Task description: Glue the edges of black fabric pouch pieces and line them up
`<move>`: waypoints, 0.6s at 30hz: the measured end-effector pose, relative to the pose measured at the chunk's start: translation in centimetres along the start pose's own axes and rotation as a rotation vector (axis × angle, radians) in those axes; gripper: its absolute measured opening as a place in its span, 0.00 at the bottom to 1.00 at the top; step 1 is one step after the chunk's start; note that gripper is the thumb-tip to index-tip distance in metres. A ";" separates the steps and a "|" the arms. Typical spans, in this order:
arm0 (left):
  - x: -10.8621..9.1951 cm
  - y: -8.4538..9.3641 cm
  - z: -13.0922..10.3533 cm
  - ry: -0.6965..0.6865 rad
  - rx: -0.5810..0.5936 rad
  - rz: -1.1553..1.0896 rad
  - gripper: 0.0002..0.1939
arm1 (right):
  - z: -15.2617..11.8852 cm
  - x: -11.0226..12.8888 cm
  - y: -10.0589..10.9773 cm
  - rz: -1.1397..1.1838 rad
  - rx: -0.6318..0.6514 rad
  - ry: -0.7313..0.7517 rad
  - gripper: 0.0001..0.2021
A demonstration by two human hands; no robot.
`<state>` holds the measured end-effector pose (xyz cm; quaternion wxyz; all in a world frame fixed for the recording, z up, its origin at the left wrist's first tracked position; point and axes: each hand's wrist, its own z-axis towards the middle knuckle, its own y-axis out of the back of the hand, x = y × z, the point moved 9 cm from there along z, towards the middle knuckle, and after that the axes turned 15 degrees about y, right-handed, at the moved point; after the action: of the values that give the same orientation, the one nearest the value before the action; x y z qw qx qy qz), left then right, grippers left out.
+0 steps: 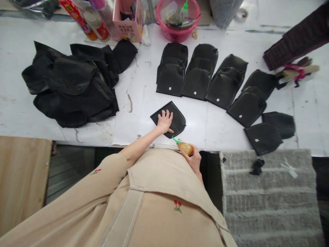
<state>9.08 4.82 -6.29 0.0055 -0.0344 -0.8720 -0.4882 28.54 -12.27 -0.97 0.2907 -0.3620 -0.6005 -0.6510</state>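
Note:
My left hand (165, 122) lies with fingers spread on a black leather-like piece (178, 118), which has one rounded end and rests flat on the white-covered table. In my right hand (194, 158) is a squeeze bottle (185, 148) of amber-brown liquid, probably glue, with a green nozzle (175, 140). The nozzle tip points at the near edge of the black piece; whether it touches is too small to tell. Beyond my hands, several similar black pieces (169, 80) lie in overlapping pairs in an arc to the right, each pair bearing a small white square.
A heap of black pieces (74, 82) lies on the left. Along the back stand a pink basin (177, 34), a pink box (128, 31) and spray cans (77, 19). A dark fabric-wrapped roll (295, 37) juts in at right. A grey striped cloth (267, 206) hangs below the table edge.

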 end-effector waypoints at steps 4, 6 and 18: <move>0.0 0.1 0.0 -0.001 -0.015 0.004 0.66 | 0.1 0.1 -0.2 0.014 -0.008 0.009 0.32; 0.0 0.3 -0.1 -0.004 -0.017 0.002 0.66 | 0.2 -0.1 -0.4 0.020 -0.016 -0.002 0.32; 0.0 0.7 -0.6 0.010 -0.007 0.008 0.66 | -0.2 -0.3 0.0 0.015 -0.006 -0.018 0.31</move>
<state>9.09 4.62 -5.39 0.0118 -0.0354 -0.8703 -0.4912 28.65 -12.50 -1.19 0.2889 -0.3731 -0.5985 -0.6475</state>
